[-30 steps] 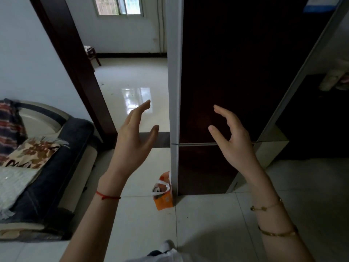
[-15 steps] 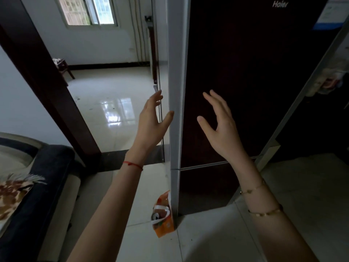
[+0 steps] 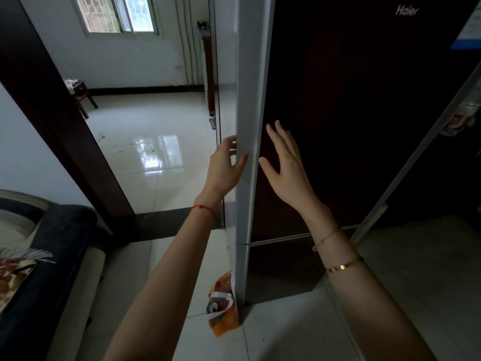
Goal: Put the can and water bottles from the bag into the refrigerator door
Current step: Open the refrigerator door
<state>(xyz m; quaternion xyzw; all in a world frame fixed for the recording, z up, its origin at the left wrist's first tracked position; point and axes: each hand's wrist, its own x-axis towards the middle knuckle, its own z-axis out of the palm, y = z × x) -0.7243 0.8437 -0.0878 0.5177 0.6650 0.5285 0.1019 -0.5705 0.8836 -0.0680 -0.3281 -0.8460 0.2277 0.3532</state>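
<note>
Left hand (image 3: 226, 165) touches the refrigerator door's (image 3: 364, 113) pale edge with straight fingers, right hand (image 3: 286, 168) hovers spread and empty; in the floppy orange bag (image 3: 226, 317) on the floor below, the can (image 3: 213, 307) looks rigid and smooth, best gripped round its sides.

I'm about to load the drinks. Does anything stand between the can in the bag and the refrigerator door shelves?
Yes: the refrigerator door is shut, so its shelves are hidden behind it. The left hand is at its edge, the right hand open before it. The can sits in the bag on the floor.
</note>
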